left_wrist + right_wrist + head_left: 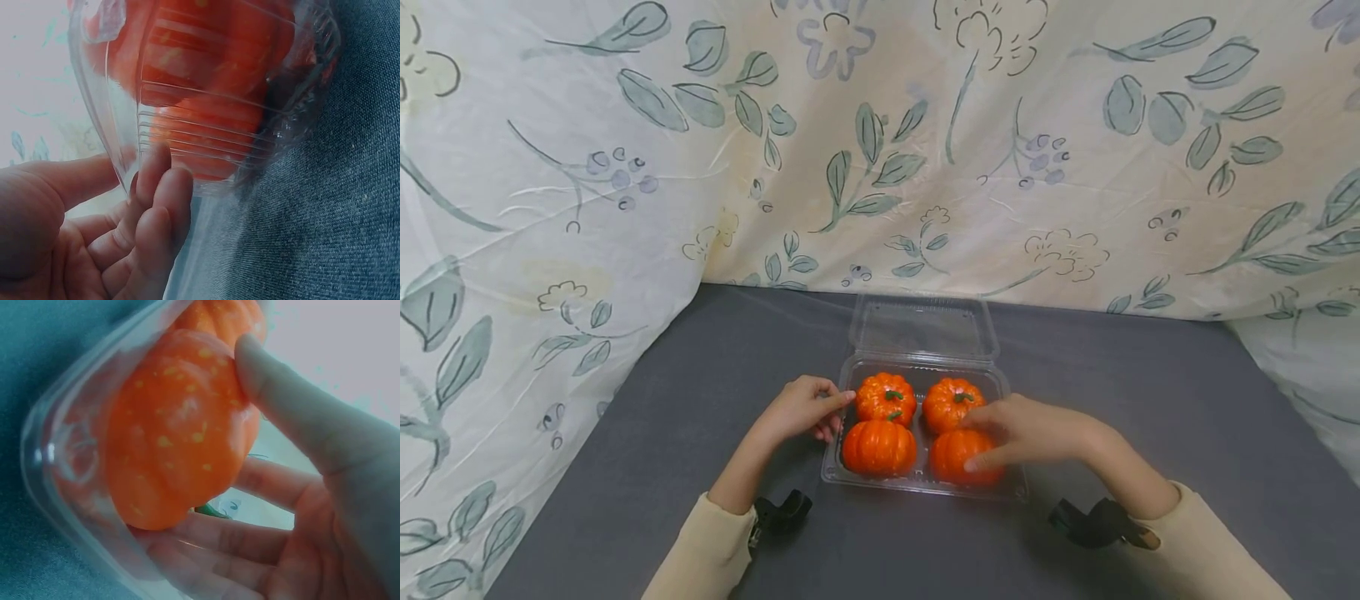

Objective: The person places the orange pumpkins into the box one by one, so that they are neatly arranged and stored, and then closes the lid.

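Small orange toy pumpkins fill a clear plastic clamshell container (925,487) in the head view. Its wall is pinched on the left by my left hand (808,408), thumb on one side and fingertips on the other, as the left wrist view shows. My right hand (1026,427) holds the front right pumpkin (953,454), with the thumb and fingers on either side of it. In the right wrist view this speckled pumpkin (181,431) looks tilted against the container wall. The back right pumpkin (951,403), back left pumpkin (883,398) and front left pumpkin (880,450) sit beside it.
The container's hinged lid (922,329) lies opened back, toward the far edge. Under everything is a dark grey cloth surface (715,358). A floral curtain (880,150) hangs behind it and along both sides. Black wrist straps (784,512) are on both forearms.
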Tool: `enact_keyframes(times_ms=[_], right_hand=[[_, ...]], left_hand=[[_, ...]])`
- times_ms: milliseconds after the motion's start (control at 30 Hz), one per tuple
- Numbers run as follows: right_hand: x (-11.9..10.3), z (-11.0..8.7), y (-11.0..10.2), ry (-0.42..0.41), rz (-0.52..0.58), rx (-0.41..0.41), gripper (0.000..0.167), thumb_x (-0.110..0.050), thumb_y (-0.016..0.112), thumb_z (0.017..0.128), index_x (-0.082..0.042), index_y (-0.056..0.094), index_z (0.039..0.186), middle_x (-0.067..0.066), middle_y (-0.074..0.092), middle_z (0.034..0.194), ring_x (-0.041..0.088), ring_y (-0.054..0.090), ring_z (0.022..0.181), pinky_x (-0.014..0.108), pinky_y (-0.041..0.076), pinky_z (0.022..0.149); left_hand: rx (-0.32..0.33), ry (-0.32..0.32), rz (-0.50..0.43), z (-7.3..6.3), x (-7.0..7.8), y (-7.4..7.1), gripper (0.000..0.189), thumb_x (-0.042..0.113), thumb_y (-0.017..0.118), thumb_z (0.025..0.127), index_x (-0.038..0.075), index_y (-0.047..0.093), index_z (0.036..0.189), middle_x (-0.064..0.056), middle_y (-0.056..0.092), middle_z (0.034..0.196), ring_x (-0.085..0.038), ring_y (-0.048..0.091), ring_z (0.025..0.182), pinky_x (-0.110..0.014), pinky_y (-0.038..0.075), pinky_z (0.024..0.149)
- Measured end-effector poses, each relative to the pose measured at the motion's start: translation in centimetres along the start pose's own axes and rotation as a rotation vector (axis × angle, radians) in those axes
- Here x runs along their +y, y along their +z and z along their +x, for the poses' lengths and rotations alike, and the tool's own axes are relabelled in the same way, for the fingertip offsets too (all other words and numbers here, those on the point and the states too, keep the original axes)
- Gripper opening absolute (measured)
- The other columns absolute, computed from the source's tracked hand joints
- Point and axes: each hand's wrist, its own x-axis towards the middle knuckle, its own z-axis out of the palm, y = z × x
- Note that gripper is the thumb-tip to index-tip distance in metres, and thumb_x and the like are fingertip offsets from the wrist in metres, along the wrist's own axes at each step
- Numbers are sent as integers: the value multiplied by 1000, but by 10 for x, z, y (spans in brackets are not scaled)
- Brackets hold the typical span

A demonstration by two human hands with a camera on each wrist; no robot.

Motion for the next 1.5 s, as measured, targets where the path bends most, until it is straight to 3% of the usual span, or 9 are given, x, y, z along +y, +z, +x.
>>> enact_keyframes(times_ms=[133,267,400,567,1000,1233,1367,1500], right_hand=[[1,0,-1,67,56,22,59,-54,65,78,-10,59,117,-3,66,101,14,61,89,37,51,79],[5,-1,-7,141,124,80,55,-53,66,79,-10,58,113,-5,65,91,9,60,78,26,51,68],[11,-4,-20,150,160,200,45,-44,65,83,-6,63,107,-1,68,96,12,64,85,29,54,73],[21,-7,-34,204,257,324,38,-32,67,84,-4,64,111,4,68,102,17,65,92,33,54,77],[71,-1,-44,343,404,463,46,-26,63,89,6,55,122,22,61,115,32,63,99,41,53,82],[94,14,-41,400,545,429,53,-24,56,93,11,42,131,30,51,125,37,56,109,42,49,87],[99,26,-39,399,642,396,57,-22,53,95,13,33,135,32,43,132,40,51,116,42,46,91],[103,36,-39,407,701,385,57,-18,51,96,14,27,137,34,38,135,41,47,118,41,46,92]], left_hand=[[62,5,53,3,-1,-2,34,34,58,91,3,67,86,-4,65,65,-18,63,57,-31,54,56],[205,31,133,5,-2,-11,35,37,59,90,5,69,99,-8,69,86,-21,63,75,-32,53,66],[303,67,140,7,-3,-20,32,32,62,89,7,68,108,-10,68,103,-24,63,91,-38,52,75],[344,69,88,13,-1,-28,30,27,65,87,7,68,109,-10,68,104,-25,63,95,-40,52,79],[279,24,64,49,10,-41,33,28,64,88,6,66,112,-13,69,101,-28,66,89,-35,54,75],[205,-7,31,78,13,-40,37,30,59,91,4,62,117,-16,65,110,-28,66,89,-37,54,80],[166,-32,63,89,16,-39,39,29,56,93,2,59,120,-17,63,113,-27,66,90,-37,54,79],[132,-59,25,96,18,-37,40,26,56,93,-2,57,122,-19,62,114,-27,66,90,-36,54,79]])
